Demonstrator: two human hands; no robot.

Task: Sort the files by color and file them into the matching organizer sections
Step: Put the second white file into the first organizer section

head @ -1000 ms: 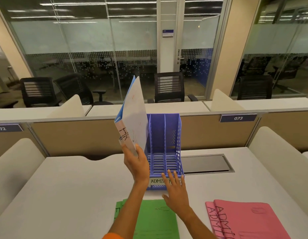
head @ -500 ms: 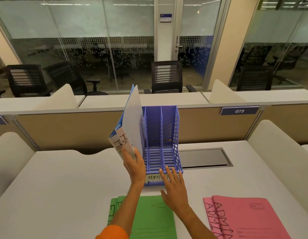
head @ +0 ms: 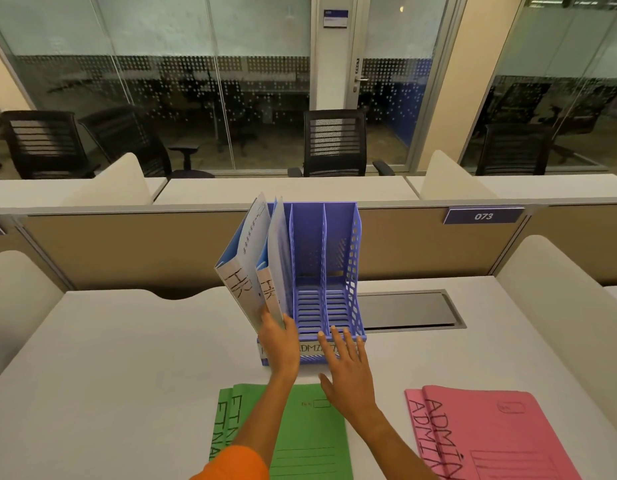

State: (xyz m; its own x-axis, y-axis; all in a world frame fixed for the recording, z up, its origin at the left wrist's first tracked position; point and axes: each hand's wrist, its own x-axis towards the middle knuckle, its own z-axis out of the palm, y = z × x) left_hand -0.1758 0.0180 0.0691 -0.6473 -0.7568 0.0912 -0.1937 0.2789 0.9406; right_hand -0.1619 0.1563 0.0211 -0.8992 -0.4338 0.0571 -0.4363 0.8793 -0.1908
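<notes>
A blue three-section organizer (head: pixel 338 258) stands upright on the white desk. Two blue files marked HR (head: pixel 255 258) lean in its left section. My left hand (head: pixel 279 344) grips their lower front corner. The middle and right sections hold nothing. My right hand (head: pixel 347 368) rests flat, fingers spread, on the organizer's front lip, partly covering a label that reads ADMI. Green files (head: pixel 310 434) lie stacked on the desk in front, under my arms. Pink files marked ADMIN (head: pixel 490 434) lie at the front right.
A dark cable hatch (head: pixel 407 310) is set into the desk (head: pixel 127 358) right of the organizer. A beige partition (head: pixel 127 247) with a 073 plate (head: pixel 483 215) runs behind. Padded side dividers flank the desk; black chairs stand beyond.
My left hand has lowered the blue HR files from above the organizer down into its left section. The right hand has stayed on the organizer's front.
</notes>
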